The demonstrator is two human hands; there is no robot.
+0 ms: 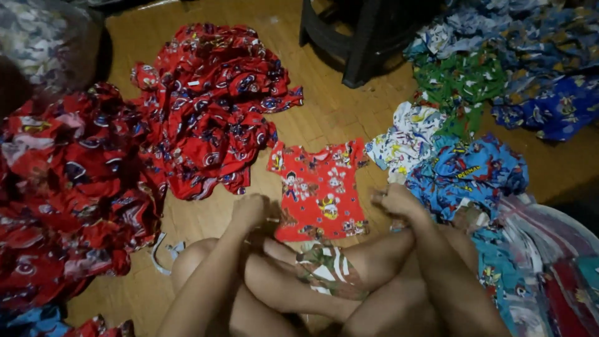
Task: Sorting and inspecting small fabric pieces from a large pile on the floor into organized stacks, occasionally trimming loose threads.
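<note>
Wooden floor (337, 118) is covered with piles of bright cloth. Someone sits cross-legged on it. A small red child's shirt with cartoon pictures (319, 190) lies flat in front of the knees. The left hand (249, 209) is closed in a fist at the shirt's lower left corner. The right hand (394, 200) is pinching the shirt's lower right edge. A big heap of red printed cloth (206, 106) lies to the left, and blue printed clothes (468, 171) are piled just beside the right hand. A dark plastic stool (355, 37) stands farther back.
</note>
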